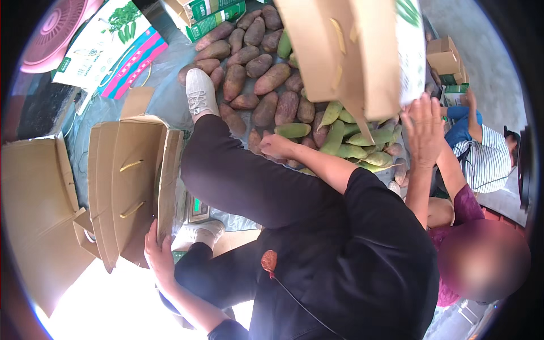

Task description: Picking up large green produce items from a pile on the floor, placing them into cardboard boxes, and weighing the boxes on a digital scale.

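Note:
My left hand point(160, 256) is at the near edge of an open cardboard gift box point(130, 170) with yellow cord handles, thumb and fingers pinching its wall. The box stands over a scale point(197, 208) with a lit green display. Bent past my knee, my right hand point(276, 146) has its fingers curled at a reddish-brown radish-like root point(255, 140) in the pile; the fingertips are partly hidden. Many reddish-brown roots point(272, 79) lie around my shoe, with pale green tapered radishes point(334, 136) to their right.
A co-worker's raised hand point(422, 130) is at a tall cardboard box point(345, 56) over the pile. Another person in stripes point(487, 161) sits farther right. A cardboard carton point(34, 198) stands far left, a printed box panel point(107, 48) and pink basket point(54, 31) at the upper left.

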`<control>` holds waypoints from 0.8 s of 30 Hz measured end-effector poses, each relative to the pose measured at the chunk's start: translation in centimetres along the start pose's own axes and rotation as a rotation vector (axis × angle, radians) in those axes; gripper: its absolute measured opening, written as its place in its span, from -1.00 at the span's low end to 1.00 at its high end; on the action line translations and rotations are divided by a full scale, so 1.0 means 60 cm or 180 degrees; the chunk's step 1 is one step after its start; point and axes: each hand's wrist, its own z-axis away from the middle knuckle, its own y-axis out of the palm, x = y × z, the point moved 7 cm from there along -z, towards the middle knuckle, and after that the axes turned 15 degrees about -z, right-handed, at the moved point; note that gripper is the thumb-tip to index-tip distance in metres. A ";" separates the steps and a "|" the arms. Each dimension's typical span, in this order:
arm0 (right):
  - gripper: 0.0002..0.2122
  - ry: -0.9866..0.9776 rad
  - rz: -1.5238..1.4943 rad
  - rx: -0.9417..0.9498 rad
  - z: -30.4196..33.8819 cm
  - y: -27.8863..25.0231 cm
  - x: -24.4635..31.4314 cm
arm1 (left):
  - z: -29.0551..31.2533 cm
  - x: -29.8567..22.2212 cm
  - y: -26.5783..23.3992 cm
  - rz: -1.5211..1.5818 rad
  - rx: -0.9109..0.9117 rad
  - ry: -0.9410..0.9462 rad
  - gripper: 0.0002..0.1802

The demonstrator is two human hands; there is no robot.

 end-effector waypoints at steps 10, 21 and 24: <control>-0.77 0.0003 0.0228 -0.0987 0.014 -0.100 -0.068 | 0.009 0.017 -0.008 0.0095 -0.0158 -0.0121 -0.47; -0.56 -0.1163 -0.0995 -0.4294 0.065 -0.348 0.047 | -0.004 0.018 -0.002 0.0103 -0.0067 -0.0260 -0.47; -0.58 -0.1298 -0.2648 -0.3817 0.042 -0.378 0.075 | -0.012 0.009 -0.001 0.0070 -0.0060 -0.0135 -0.48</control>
